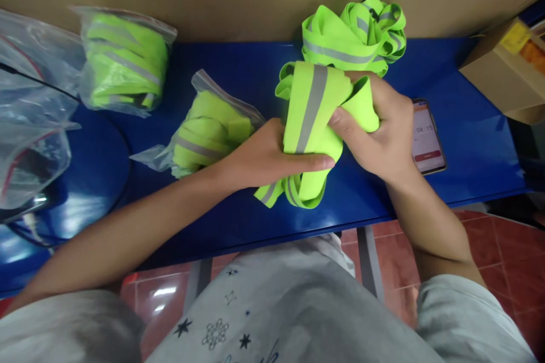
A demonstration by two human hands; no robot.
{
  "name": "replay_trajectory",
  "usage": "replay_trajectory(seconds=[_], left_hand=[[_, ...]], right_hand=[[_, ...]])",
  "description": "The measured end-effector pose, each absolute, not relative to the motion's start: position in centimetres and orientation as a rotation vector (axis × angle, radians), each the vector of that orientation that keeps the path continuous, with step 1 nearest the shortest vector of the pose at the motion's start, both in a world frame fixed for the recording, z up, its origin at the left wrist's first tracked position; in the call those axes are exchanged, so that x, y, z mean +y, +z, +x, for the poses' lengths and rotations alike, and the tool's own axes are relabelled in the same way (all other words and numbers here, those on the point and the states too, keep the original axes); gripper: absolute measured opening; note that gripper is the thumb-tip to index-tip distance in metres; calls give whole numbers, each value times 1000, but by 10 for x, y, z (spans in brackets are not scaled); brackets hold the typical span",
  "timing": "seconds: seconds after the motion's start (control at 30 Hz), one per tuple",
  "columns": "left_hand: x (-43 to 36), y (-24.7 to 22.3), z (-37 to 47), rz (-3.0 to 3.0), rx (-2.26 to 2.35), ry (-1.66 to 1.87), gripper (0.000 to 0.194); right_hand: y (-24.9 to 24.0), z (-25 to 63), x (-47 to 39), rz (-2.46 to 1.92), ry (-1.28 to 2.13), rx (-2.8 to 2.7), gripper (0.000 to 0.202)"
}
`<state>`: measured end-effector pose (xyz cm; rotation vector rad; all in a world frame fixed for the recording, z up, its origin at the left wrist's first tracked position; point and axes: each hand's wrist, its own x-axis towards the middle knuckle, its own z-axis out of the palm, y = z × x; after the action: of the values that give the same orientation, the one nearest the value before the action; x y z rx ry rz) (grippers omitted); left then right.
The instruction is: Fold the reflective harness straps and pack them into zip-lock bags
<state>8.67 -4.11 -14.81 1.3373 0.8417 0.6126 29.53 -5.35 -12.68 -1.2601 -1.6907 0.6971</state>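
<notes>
A neon yellow-green reflective strap (313, 108) with a grey stripe is bunched in folds between my two hands above the blue table. My left hand (272, 156) closes on its lower left side, thumb lying across the front; the other fingers are hidden behind the folds. From the right, my right hand (378, 130) grips the upper folds, its thumb pressed on the fabric. Loops of the strap hang below my left thumb. Just behind my hands lies a loose heap of the same reflective straps (349, 39), showing a small black part.
Two clear zip bags of folded straps, a larger bag (125, 62) and a smaller bag (208, 136), lie on the blue table (264, 57). Empty plastic bags (34, 96) and cables occupy the left end. A phone (428, 136) and a cardboard box (506, 74) are at right.
</notes>
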Motion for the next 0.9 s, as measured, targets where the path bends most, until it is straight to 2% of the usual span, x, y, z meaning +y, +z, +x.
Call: replay_trajectory(seconds=[0.07,0.17,0.3,0.4,0.5,0.73,0.83,0.9], left_hand=[[-42,-154,88,1325,699,509,29],[-40,-159,89,1325,563,428,23],[-37,-159,86,1371,546,407,25],[-37,-157,84,1509,578,452,34],[-39,-156,84,1683,634,523,43],[-35,-156,82,1777,658,558,47],[-30,-154,80,1759,655,577,45],[-28,-153,79,1736,607,584,38]], right_hand=[[-129,292,-55,-1255,804,-1649,32],[-135,290,-53,-1246,1042,-1501,39],[-146,294,-42,-1103,1544,-1302,31],[-148,299,-33,-1064,1718,-1255,29],[-146,301,-30,-1161,1575,-1419,31],[-141,297,-42,-1076,806,-1834,28],[-140,296,-46,-933,756,-2042,48],[-142,295,-47,-916,751,-2140,70]])
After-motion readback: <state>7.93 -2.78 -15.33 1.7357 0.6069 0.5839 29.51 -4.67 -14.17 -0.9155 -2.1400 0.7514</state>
